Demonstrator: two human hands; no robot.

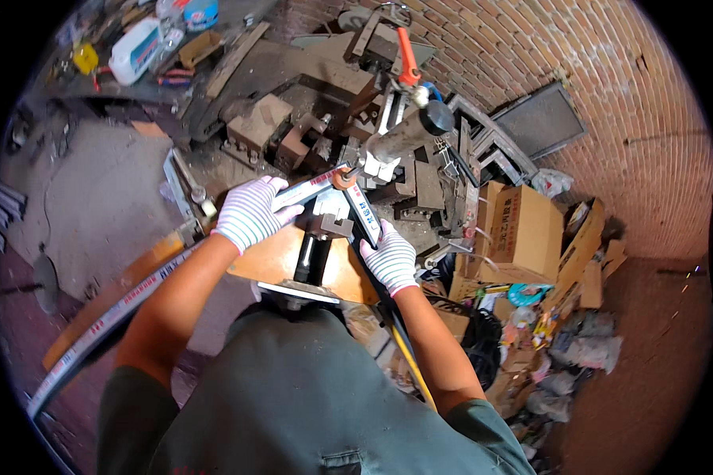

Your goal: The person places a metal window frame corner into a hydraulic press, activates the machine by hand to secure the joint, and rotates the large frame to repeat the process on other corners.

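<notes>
My left hand (252,212), in a white glove with coloured stripes, is closed around a long silver metal profile (139,294) with printed film. The profile runs from the lower left, past my left forearm, up to the machine. My right hand (391,257), gloved alike, grips the lower end of a short profile leg (363,212). Both legs meet at an angle under an orange round part (343,178); whether they are one bent piece or two, I cannot tell. Below the corner sits a steel block (329,226) on a dark shaft. Fingers of my right hand are partly hidden.
A greasy metal machine (309,142) with blocks and bolts lies ahead, with an orange-handled lever (408,59) above. Cardboard boxes (523,233) and heaped scrap stand at right by a brick wall (610,95). A bench at upper left bears a white jug (136,51).
</notes>
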